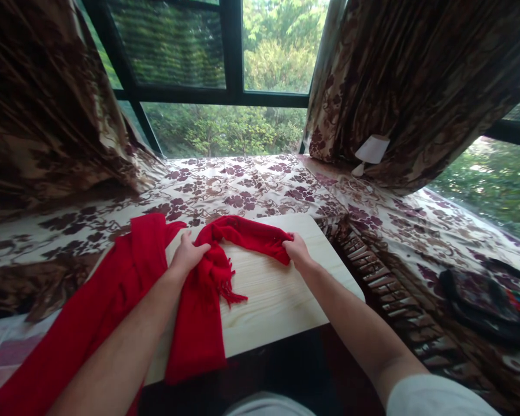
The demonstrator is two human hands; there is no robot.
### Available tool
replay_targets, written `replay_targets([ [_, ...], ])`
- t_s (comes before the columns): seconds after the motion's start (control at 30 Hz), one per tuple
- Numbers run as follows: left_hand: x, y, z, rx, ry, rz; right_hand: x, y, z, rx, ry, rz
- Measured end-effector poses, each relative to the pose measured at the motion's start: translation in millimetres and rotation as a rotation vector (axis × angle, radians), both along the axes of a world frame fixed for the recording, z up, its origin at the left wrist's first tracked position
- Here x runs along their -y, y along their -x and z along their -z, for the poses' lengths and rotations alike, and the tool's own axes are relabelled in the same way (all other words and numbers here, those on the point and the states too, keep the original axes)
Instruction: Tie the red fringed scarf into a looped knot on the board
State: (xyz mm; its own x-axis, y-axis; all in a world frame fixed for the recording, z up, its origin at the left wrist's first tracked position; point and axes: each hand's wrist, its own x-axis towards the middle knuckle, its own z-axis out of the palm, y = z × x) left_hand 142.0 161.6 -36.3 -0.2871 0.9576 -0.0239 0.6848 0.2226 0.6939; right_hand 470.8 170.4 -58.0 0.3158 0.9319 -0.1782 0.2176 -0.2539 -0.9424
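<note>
A long red scarf (199, 323) with a fringed end lies across a light wooden table (277, 294) and hangs off its left and near edges. My left hand (187, 254) is closed on the scarf near the fringe at the table's far left. My right hand (295, 249) pinches the scarf's other bend, further right on the table. A curved stretch of the scarf runs between the two hands.
Floral brown-and-cream fabric (242, 185) covers the window seat behind and beside the table. Matching curtains (416, 75) hang at left and right of a dark-framed window (234, 92). A small white lamp (370, 151) stands at the right. A dark bag (485, 300) lies at far right.
</note>
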Motion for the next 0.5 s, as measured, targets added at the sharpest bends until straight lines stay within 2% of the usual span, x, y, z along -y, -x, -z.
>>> replay_targets([
  [0.07, 6, -1, -4.2, -0.159, -0.041, 0.062, 5, 0, -4.8, 0.348, -0.087, -0.064],
  [0.13, 15, -4, -9.1, -0.284, 0.0, 0.125, 11, 2, -12.2, 0.596, -0.163, -0.109],
  [0.23, 31, -10, -12.6, -0.423, 0.125, 0.167, 20, 10, -20.4, 0.71, -0.138, -0.204],
  [0.37, 41, -16, -5.4, -0.491, 0.143, 0.29, 23, 24, -16.0, 0.57, -0.074, -0.304],
  [0.43, 38, -16, 0.2, -0.423, 0.144, 0.305, 21, 33, -10.0, 0.355, -0.071, -0.292],
  [0.5, 33, -13, 4.5, -0.34, 0.133, 0.26, 20, 41, -5.8, 0.109, -0.012, -0.235],
])
